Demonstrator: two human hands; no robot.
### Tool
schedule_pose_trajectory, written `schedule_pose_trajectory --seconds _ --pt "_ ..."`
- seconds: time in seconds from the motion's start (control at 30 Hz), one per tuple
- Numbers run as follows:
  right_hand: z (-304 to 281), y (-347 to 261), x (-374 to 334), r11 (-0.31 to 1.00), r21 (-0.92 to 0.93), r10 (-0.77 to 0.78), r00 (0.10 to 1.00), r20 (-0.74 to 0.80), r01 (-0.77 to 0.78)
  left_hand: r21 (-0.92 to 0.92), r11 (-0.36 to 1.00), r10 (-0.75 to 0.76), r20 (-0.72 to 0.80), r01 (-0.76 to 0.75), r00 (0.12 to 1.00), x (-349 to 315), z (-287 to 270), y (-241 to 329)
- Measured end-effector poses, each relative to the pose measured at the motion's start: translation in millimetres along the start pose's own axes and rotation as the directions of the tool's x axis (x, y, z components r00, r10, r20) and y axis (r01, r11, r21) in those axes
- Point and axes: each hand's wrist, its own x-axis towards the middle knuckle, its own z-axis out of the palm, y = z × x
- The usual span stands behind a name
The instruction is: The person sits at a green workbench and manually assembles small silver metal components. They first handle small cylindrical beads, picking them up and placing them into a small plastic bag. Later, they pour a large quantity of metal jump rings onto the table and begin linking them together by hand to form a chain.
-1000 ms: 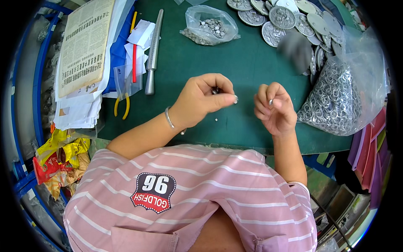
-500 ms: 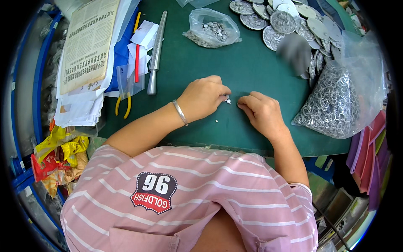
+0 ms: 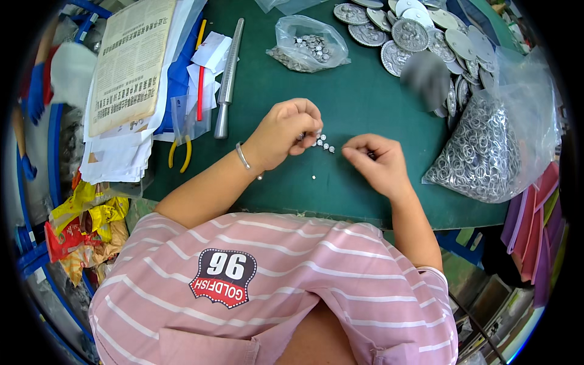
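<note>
A cluster of small silver metal beads [image 3: 323,143] is seen near the middle of the green work mat [image 3: 359,103], lying in a short row whose long axis runs from the left hand down-right toward the right hand; one stray bead [image 3: 313,177] lies apart, nearer the front edge. The left hand [image 3: 285,131] is curled just beside the cluster, fingertips drawn together at its left end, possibly pinching a bead; the right hand [image 3: 374,161] is held just right of the row, thumb and forefinger pressed together; what is pinched cannot be told.

Containers: a small clear plastic bag [image 3: 309,45] of silver beads is set toward the back edge; a large clear plastic bag [image 3: 493,146] filled with silver metal rings is slumped at the right edge; flat embossed silver discs [image 3: 407,33] are piled loose at the back right corner.

At the left edge a tapered grey metal rod [image 3: 226,79] lies lengthwise front to back, beside yellow-handled pliers [image 3: 180,149]; a tan printed paper sheet [image 3: 131,61] is stacked on white papers; crumpled yellow and red wrappers [image 3: 79,228] lie off the front left corner.
</note>
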Motion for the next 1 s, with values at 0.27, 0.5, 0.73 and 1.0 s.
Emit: schedule_pose_trajectory --seconds 0.27,0.5,0.73,1.0 --pt "13 -2 6 0.655 -0.654 -0.417 0.903 0.105 0.379 0.932 0.025 0.421 0.319 -0.362 0.849 -3 6 -21" --pt "5 -2 4 0.783 -0.452 -0.467 0.884 0.028 0.429 0.932 -0.065 0.432 0.349 -0.357 0.832 -2 11 -27" --pt "0 -7 0 0.930 0.093 -0.359 0.933 0.009 0.356 0.807 0.495 0.361 0.147 -0.323 0.921 -9 11 -17" --pt "-2 1 18 0.934 0.355 0.033 0.999 0.035 -0.043 -0.096 0.981 0.162 -0.089 -0.171 0.983 -21 -12 7"
